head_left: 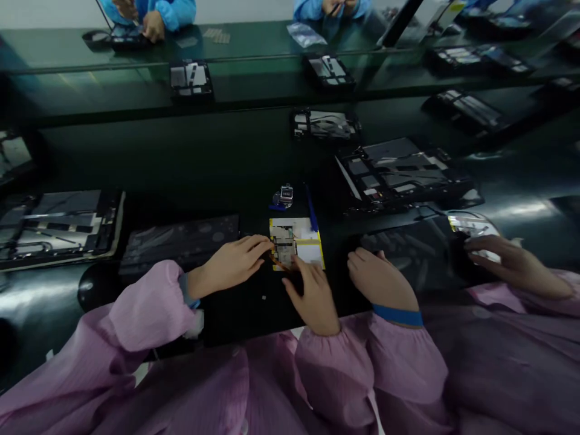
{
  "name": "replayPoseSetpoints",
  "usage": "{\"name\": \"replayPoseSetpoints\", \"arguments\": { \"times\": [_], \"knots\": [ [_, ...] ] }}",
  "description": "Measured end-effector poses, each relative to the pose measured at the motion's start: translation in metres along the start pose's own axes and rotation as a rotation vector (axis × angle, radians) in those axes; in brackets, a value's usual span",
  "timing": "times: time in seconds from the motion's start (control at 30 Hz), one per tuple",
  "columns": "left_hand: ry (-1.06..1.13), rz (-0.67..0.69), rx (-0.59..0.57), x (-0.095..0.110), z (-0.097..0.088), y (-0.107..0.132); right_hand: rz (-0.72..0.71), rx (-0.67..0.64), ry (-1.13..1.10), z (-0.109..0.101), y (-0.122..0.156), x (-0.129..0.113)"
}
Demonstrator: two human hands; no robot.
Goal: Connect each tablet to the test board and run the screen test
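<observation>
A flat electronic assembly [309,249] with a silvery left part, a white right part and yellow edging lies on the dark bench before me. My left hand [235,264] is at its left edge, fingers close together with the tips touching there; what they pinch, if anything, is hidden. From below, my right hand [316,297] reaches onto the lower edge with index finger and thumb curled. A thin orange-brown strip [280,264] runs between the two hands, its right end at the right fingertips. Behind the assembly are a blue pry stick [312,208] and a silver tally counter [286,194].
Dark panels [181,241] and opened tablet-like devices [399,169] lie left and right. Close on my right, a co-worker's hands [385,281] rest by another dark panel [417,248]. A raised glass shelf [254,66] crosses behind, with blue-sleeved co-workers [176,15] beyond.
</observation>
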State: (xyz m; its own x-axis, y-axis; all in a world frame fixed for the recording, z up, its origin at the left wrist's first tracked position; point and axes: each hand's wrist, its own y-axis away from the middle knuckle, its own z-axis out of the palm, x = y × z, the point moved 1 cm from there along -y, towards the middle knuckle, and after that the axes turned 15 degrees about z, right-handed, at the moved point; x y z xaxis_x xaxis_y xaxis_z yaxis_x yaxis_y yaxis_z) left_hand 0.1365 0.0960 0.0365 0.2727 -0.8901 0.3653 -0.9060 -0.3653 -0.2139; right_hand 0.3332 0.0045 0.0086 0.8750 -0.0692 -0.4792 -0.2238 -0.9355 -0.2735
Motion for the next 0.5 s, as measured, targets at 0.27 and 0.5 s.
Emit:
{"name": "replayPoseSetpoints", "arguments": {
  "times": [0.27,0.5],
  "knots": [
    [-0.039,-0.072,-0.094,0.002,0.013,-0.026,-0.029,-0.058,-0.026,-0.008,0.015,-0.001],
    [0.235,-0.084,-0.011,-0.001,0.001,-0.034,0.109,-0.354,-0.144,0.000,0.036,-0.011]
  ]
}}
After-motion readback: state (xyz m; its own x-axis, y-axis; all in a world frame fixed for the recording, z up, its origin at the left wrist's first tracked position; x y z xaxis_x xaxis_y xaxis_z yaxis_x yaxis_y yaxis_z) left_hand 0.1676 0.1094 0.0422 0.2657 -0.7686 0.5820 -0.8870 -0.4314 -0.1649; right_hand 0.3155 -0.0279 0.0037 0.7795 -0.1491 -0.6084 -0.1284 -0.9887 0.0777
